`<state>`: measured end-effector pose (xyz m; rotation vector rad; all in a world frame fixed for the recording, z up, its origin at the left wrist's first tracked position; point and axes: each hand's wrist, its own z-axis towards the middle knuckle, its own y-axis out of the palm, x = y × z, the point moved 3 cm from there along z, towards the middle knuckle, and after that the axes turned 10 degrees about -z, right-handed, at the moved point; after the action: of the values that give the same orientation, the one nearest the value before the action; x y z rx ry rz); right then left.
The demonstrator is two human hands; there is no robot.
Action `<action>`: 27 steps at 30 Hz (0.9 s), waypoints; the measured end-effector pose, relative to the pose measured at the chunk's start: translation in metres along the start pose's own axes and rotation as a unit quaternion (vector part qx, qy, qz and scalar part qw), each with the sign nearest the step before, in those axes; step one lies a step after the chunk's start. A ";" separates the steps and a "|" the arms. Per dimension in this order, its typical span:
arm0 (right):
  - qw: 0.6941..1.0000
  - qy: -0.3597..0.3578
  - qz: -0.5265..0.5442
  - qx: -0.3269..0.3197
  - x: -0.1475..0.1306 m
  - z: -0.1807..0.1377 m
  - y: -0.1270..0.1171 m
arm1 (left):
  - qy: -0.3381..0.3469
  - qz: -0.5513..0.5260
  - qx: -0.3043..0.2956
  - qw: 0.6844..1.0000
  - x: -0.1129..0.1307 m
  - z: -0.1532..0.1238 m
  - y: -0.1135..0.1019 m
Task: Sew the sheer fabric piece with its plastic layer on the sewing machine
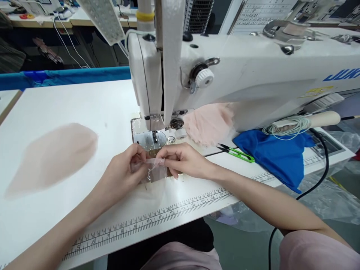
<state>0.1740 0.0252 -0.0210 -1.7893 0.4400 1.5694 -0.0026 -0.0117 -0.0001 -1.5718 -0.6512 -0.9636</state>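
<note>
Just in front of the sewing machine's needle plate [149, 138], my left hand [123, 168] and my right hand [182, 159] pinch a thin, sheer pale pink piece of fabric [157, 170]. The fabric's upper edge is stretched between my fingertips, and its lower part hangs over the table front of the plate. Both hands are closed on it, close together. Above them stands the sewing machine's presser foot [155, 137], with the fabric apart from it on the near side.
A sheer pink panel [59, 153] lies on the left of the table. Under the machine arm [239, 71] rests a pink fabric pile [209, 123]. Green thread snips [239, 154], a blue cloth [275, 155] and a cord-wound stick [320, 120] lie right. A ruler tape [149, 221] edges the table.
</note>
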 end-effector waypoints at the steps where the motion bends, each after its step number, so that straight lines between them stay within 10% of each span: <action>1: 0.999 0.010 0.036 -0.009 -0.001 0.000 0.000 | -0.028 -0.022 -0.006 0.999 -0.002 0.000 0.000; 10: 0.994 -0.001 -0.104 0.041 -0.009 -0.002 0.003 | -0.051 0.061 0.007 0.997 -0.003 0.001 -0.007; 27: 0.993 0.046 0.062 0.092 0.004 0.000 -0.003 | -0.093 -0.098 0.029 0.990 -0.008 0.003 -0.012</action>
<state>0.1771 0.0280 -0.0243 -1.7247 0.7274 1.4806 -0.0157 -0.0052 -0.0006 -1.5798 -0.9702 -0.9393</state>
